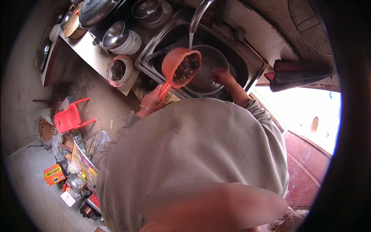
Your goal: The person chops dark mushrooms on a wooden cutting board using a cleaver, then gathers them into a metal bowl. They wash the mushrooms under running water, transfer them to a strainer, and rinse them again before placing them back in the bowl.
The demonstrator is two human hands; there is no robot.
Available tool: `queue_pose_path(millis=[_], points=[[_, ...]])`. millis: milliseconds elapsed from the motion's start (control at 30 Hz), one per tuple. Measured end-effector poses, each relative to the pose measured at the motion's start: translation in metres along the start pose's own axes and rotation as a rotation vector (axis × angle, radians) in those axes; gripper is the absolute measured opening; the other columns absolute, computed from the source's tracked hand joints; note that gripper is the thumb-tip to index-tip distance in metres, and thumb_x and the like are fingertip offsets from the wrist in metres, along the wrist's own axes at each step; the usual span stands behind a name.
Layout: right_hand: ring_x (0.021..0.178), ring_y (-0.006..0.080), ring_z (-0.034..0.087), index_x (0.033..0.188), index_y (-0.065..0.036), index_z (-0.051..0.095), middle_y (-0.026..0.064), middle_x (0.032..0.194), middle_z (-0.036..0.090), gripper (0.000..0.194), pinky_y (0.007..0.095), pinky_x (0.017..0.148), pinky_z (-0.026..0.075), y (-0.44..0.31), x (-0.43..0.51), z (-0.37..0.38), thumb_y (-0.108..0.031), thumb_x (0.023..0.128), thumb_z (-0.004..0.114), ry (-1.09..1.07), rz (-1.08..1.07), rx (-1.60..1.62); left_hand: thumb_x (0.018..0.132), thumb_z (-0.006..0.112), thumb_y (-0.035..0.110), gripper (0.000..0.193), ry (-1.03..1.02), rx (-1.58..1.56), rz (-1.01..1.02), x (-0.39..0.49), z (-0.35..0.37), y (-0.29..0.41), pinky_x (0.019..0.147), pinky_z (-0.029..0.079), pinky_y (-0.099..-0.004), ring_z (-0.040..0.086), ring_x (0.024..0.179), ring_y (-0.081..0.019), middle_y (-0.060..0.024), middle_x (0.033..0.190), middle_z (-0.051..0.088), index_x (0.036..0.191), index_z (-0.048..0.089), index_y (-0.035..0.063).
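Before me is a stainless steel sink (153, 74) with a round, see-through basin (207, 91) in it. My left hand (152, 100) grips the handle of an orange plastic dipper (171, 65) over the sink's left side. Dark, wet lumps (187, 68) lie inside the tilted dipper; I cannot tell what they are. From the curved metal tap (198, 16) a stream of water (191, 40) comes down at the dipper's far rim. Inside the basin is my right hand (222, 76), its fingers blurred and partly hidden, so whether they hold anything is unclear.
On the counter to the left stand a pink-rimmed bowl (120, 82) with dark contents, stacked white bowls (133, 43) and a metal bowl (114, 34). Dark cloths (298, 75) hang at the right. A red plastic chair (69, 117) is on the floor behind-left, near cluttered goods.
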State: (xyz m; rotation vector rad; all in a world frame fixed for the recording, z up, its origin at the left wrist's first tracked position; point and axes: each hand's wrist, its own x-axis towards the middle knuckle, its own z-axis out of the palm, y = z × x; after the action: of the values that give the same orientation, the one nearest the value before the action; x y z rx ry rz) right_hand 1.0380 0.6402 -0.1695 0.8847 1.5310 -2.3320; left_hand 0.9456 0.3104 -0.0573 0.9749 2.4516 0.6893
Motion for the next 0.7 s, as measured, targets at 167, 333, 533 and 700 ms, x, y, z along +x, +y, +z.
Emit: queue_pose_path(millis=[167,333,533,700], points=[[0.065,0.0130,0.052,0.096,-0.008,0.056,0.0025,0.077,0.056,0.021,0.0268,0.056,0.044,0.014,0.006,0.014,-0.023,0.081,0.055,-0.007,0.036,-0.090,0.077,0.051,0.016,0.040,0.213,0.350,0.081,0.006,0.015,-0.007,0.050,0.044,-0.0456,0.055,0.058,-0.0342,-0.0142,0.072,0.055,0.117,0.047,0.0139],[0.067,0.0152,0.052,0.100,-0.007,0.055,0.0037,0.077,0.056,0.023,0.0297,0.057,0.045,0.037,0.023,0.018,-0.019,0.081,0.052,0.009,0.028,-0.061,0.072,0.053,0.019,0.046,0.327,0.606,0.230,0.008,0.017,-0.005,0.043,0.041,-0.0389,0.051,0.049,-0.0254,-0.0067,0.062,0.045,0.118,0.050,0.0136],[0.082,0.0233,0.056,0.113,-0.007,0.051,0.0094,0.090,0.058,0.039,0.0342,0.070,0.047,0.065,0.045,0.008,-0.007,0.074,0.052,0.006,-0.193,-0.482,0.068,0.054,0.016,0.049,0.443,0.733,0.310,0.015,0.006,0.005,0.043,0.040,-0.0341,0.048,0.047,-0.0205,-0.0035,0.062,0.041,0.117,0.053,0.0168],[0.089,0.0245,0.056,0.116,-0.005,0.049,0.0125,0.097,0.058,0.045,0.0320,0.077,0.046,0.056,0.033,0.011,-0.004,0.071,0.052,0.115,-0.022,-0.208,0.072,0.051,0.017,0.047,0.371,0.682,0.294,0.015,0.006,0.006,0.045,0.041,-0.0350,0.051,0.051,-0.0218,-0.0055,0.062,0.044,0.119,0.050,0.0140]])
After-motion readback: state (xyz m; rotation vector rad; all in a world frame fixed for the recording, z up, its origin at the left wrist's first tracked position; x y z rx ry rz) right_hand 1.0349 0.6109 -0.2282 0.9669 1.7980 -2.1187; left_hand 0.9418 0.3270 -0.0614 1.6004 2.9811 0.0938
